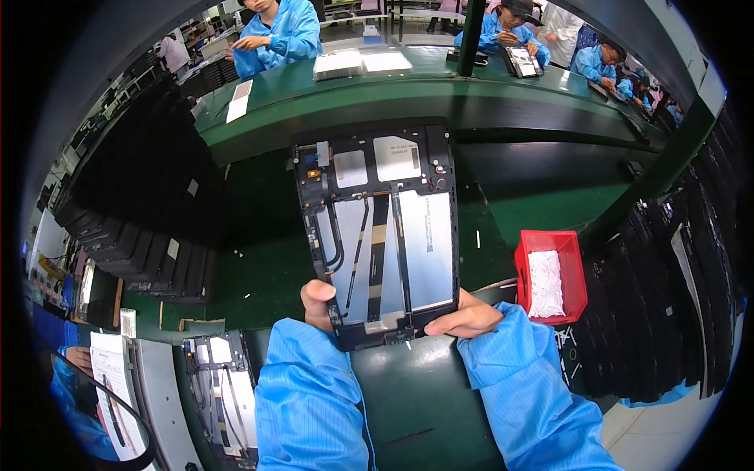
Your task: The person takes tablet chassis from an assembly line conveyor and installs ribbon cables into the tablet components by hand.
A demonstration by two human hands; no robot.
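tablet chassis (377, 235), open-backed with its black frame, silvery panels and flat ribbon strips exposed, is held upright above the green workbench (424, 392), near the middle of the head view. left hand (318, 302) grips its lower left corner, thumb laid over the frame edge; the other fingers are hidden behind the unit. right hand (467, 320) clasps the lower right corner, thumb flat along the bottom rail, fingers likewise out of sight behind. both hands are closed on the chassis from below, one at each bottom corner, with blue sleeves rising from the lower edge.

containers: a red bin (551, 275) stands on the bench just right of the right hand, apart from it. it holds a white mass, fine-textured; what the pieces are cannot be told. to the lower left, a second chassis (220, 392) of like kind lies flat on a grey tray-like surface, well apart from the left hand. beside that, at the far left, a white printed sheet (110, 385) lies on a grey board, with another person's hand near its upper corner.

rows of dark flat units stand on edge in racks (149, 251) at the left and again at the right margin. across the raised green shelf (408, 86), people in blue coats are seated, with white stacked sheets (338, 63) before one of them.
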